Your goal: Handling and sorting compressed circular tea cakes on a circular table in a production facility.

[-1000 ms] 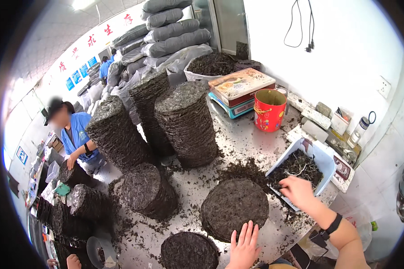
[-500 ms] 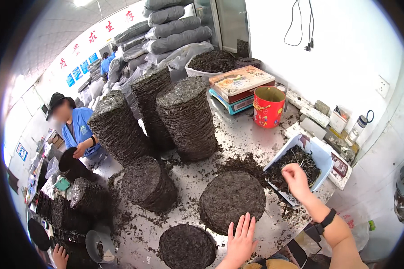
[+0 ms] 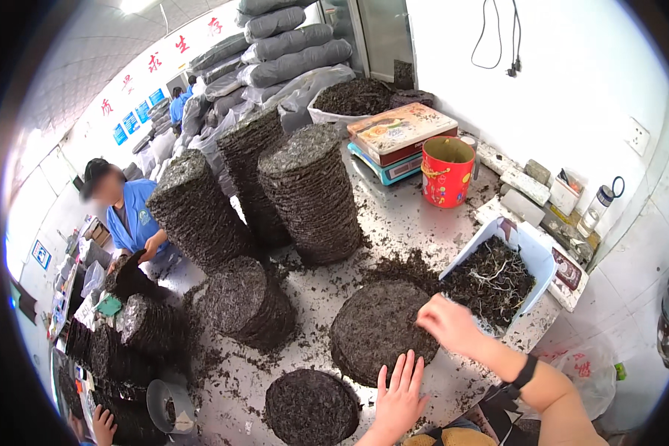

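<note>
A large, dark round sheet of dried seaweed [image 3: 379, 327] lies on the table before me. My left hand [image 3: 398, 398] rests flat on its near edge, fingers stretched out. Over its right edge hovers my right hand [image 3: 452, 324], fingers pinched together; whatever they hold, if anything, is hidden. A smaller dark round sheet [image 3: 311, 407] lies to the left of my left hand. Just beyond my right hand is a pale blue bin [image 3: 540, 260] of dark scraps mixed with whitish strands.
Tall stacks of dark round sheets [image 3: 310, 197] rise at the back, with a shorter stack [image 3: 249, 305] nearer. A red bucket [image 3: 446, 182] stands beside a scale [image 3: 394, 167] bearing a flat box. Loose crumbs litter the metal table [image 3: 234, 394]. A co-worker in blue [image 3: 135, 212] handles sheets at left.
My right hand has moved left and nearer, from above the bin to the large sheet's right edge. My left hand stays put. The co-worker's dark sheet has been lowered.
</note>
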The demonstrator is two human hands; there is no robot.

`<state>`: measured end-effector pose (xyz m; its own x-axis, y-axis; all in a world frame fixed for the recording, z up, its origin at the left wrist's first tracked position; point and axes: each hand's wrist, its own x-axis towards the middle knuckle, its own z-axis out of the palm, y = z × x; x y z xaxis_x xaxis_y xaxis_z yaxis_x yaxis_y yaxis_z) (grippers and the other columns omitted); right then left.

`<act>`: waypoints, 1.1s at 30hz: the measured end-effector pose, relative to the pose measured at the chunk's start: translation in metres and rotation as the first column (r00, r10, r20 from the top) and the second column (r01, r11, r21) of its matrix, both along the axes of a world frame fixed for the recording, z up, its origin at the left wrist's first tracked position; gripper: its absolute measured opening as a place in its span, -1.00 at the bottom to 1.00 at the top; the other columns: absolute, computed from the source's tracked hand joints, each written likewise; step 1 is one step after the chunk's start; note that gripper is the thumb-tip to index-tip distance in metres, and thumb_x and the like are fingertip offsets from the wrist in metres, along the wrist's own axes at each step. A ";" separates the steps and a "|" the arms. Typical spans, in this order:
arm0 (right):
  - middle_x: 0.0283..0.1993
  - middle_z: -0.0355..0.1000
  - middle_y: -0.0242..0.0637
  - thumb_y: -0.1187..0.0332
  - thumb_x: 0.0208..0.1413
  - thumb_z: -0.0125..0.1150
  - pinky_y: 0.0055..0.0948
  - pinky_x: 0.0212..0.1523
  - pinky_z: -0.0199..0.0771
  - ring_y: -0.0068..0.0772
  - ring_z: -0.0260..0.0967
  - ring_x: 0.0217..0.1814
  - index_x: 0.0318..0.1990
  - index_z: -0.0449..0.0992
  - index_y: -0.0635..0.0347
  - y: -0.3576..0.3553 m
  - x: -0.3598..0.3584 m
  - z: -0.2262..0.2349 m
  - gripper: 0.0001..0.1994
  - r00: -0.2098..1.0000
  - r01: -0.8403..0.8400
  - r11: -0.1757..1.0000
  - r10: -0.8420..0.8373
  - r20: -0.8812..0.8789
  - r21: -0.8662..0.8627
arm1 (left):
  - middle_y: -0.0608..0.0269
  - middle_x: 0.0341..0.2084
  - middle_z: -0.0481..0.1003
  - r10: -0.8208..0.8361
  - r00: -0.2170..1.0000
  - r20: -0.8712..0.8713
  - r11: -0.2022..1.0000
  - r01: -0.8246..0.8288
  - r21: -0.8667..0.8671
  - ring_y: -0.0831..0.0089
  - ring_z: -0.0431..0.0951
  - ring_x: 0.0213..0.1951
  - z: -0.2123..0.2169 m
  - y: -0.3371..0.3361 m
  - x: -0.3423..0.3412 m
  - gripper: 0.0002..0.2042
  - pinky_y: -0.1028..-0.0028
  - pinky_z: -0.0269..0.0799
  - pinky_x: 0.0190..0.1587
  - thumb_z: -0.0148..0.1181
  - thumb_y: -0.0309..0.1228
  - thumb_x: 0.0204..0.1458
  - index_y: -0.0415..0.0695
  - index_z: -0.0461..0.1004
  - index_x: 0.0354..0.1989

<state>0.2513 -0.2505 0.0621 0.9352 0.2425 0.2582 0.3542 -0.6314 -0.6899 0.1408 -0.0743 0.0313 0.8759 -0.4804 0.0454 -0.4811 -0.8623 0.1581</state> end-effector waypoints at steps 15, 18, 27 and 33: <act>0.30 0.16 -0.27 0.36 0.05 0.31 -0.23 0.33 0.01 -0.26 0.05 0.36 0.17 0.29 0.16 -0.062 0.017 -0.046 -0.48 0.822 0.548 0.615 -0.521 -0.229 0.567 | 0.07 0.14 0.33 -0.054 0.815 -0.577 0.620 -0.426 -0.659 0.06 0.25 0.23 0.010 0.053 -0.052 -0.62 0.03 0.17 0.22 0.18 -0.47 0.03 -0.15 0.39 0.07; 0.35 0.13 -0.21 0.35 -0.03 0.35 -0.12 0.37 -0.11 -0.18 0.00 0.41 0.19 0.29 0.14 -0.028 -0.001 -0.014 -0.41 0.987 0.150 0.938 -0.159 0.001 0.311 | 0.09 0.24 0.19 -0.363 0.278 -0.889 0.204 -0.908 -0.367 0.18 0.15 0.29 -0.030 0.066 -0.060 -0.48 0.14 0.11 0.27 0.16 -0.34 0.09 -0.15 0.19 0.23; 0.31 0.19 -0.20 -0.06 0.09 0.14 0.10 0.42 -0.36 -0.04 0.00 0.41 0.13 0.35 0.12 0.010 -0.030 -0.010 -0.44 0.972 -0.233 0.951 0.231 -0.034 -0.201 | 0.10 0.17 0.25 -0.352 0.356 -0.866 -0.624 -0.779 -0.066 0.32 0.25 0.21 -0.076 0.021 -0.006 -0.21 0.36 0.07 0.32 0.19 -0.33 0.06 -0.23 -0.17 0.37; 0.33 0.15 -0.14 -0.14 0.08 0.09 0.07 0.44 -0.44 -0.01 -0.10 0.46 0.14 0.32 0.14 -0.013 -0.043 -0.016 -0.38 0.976 -0.131 0.991 0.132 -0.172 0.016 | 0.14 0.01 0.28 -0.345 0.444 -0.827 -0.470 -0.844 -0.257 0.39 0.31 0.08 -0.105 0.008 0.010 -0.37 0.35 0.24 0.17 0.30 -0.32 -0.02 -0.26 0.06 0.12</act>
